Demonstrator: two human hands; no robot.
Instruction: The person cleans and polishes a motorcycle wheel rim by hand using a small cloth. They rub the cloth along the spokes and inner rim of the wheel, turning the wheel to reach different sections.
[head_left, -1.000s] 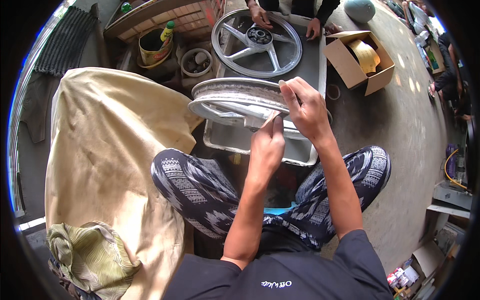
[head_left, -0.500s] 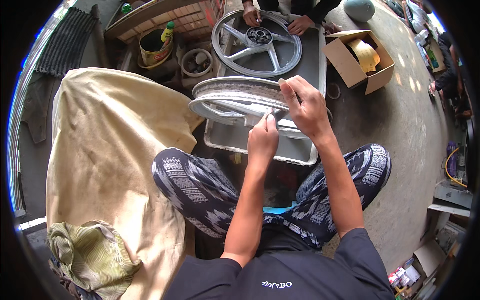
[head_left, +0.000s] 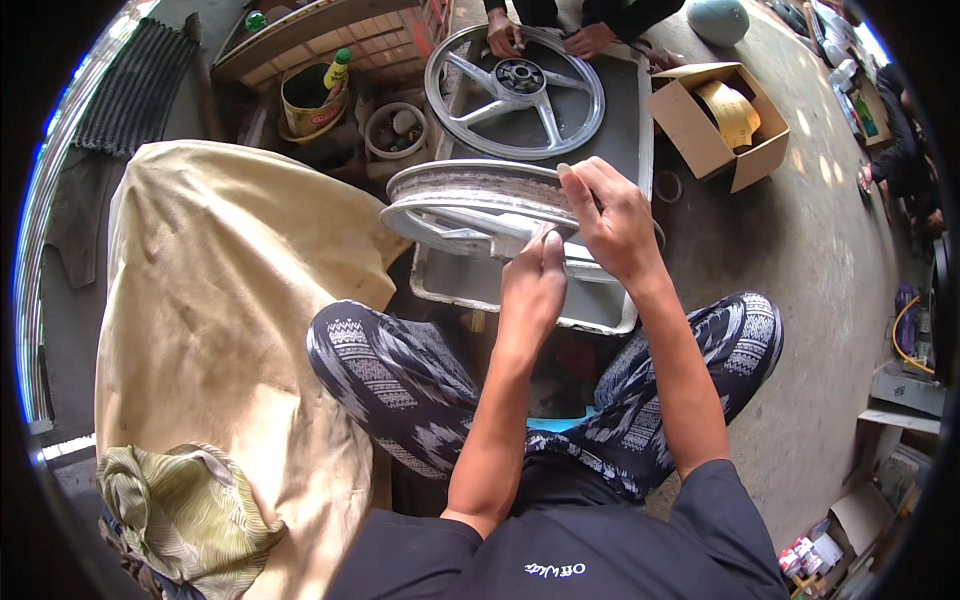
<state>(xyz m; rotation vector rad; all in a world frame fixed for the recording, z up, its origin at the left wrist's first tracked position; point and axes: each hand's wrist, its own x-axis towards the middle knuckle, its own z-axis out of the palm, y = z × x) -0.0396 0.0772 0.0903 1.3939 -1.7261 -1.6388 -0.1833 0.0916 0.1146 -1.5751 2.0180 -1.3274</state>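
Observation:
A grey-white spoked motorcycle wheel rim [head_left: 470,190] is tilted on edge in front of me, above a shallow grey tray [head_left: 455,288]. My right hand [head_left: 618,222] is closed round the rim's right side, thumb on the upper edge. Pressed against a spoke near the middle of the wheel is my left hand [head_left: 533,290], fingers closed. A small piece of something may be pinched under its thumb, but I cannot make it out. Part of the wheel's right side is hidden behind my right hand.
Across the tray, a person's hands [head_left: 505,35] touch a second wheel [head_left: 545,115] lying flat. A cardboard box [head_left: 690,115] with a yellow roll stands to the right. Buckets [head_left: 395,130] are at the far left, and a beige cloth cover [head_left: 220,300] is beside my left knee.
My left hand has slid slightly right along the spoke. My right hand keeps its hold on the rim. The other person's hand at the right has shifted left on the far wheel.

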